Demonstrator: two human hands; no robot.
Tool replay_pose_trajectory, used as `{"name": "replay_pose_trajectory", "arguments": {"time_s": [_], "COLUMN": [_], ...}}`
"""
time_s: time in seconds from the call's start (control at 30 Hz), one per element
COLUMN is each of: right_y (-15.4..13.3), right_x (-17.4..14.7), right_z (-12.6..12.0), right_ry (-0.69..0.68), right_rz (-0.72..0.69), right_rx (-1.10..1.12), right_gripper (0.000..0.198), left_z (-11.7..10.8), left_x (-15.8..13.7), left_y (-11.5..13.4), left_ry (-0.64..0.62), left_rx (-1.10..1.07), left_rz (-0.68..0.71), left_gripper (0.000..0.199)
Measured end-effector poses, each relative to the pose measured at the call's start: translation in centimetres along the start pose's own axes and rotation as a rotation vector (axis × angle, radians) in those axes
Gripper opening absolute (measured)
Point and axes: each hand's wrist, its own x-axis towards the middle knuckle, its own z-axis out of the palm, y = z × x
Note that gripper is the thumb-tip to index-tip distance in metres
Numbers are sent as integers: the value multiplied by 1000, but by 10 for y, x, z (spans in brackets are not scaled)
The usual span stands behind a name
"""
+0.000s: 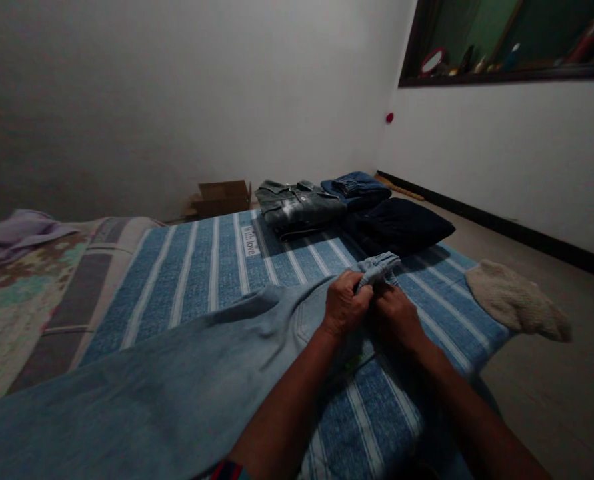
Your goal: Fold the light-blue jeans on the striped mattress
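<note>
Fingers (359, 297) pinch jeans waistband (377, 267); folded clothes (301, 203) lie beyond.

Light blue jeans (187, 380) spread flat across striped bed, legs trailing toward lower left, waist end bunched and lifted at centre right, faded denim, back pocket seam visible.

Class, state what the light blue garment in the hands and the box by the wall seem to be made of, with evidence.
Light blue garment: likely denim, matte, with stitched pocket seam. Box: apparently cardboard, dull brown, flaps open.
</note>
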Motion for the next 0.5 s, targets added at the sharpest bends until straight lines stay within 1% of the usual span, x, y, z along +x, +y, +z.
{"name": "replay_pose_trajectory", "arguments": {"time_s": [0.1,0.2,0.27,0.4,0.5], "right_y": [-5,-5,-4,-5,-7], "right_x": [18,27,27,16,10], "right_z": [13,21,23,24,25], "right_ry": [-74,-98,-81,-2,-33], "right_rz": [-17,-48,-26,34,59], "right_rx": [-3,22,39,109,150], "right_gripper": [27,34,35,33,33], "left_z": [-9,-15,-17,-19,-20], "left_x": [8,14,16,19,19], "left_y": [2,1,0,0,2], "left_ry": [37,50,54,81,83], "left_rx": [40,45,36,-4,-24], "left_rz": [25,15,-5,-51,-48], "left_gripper": [13,13,13,13,13]}}
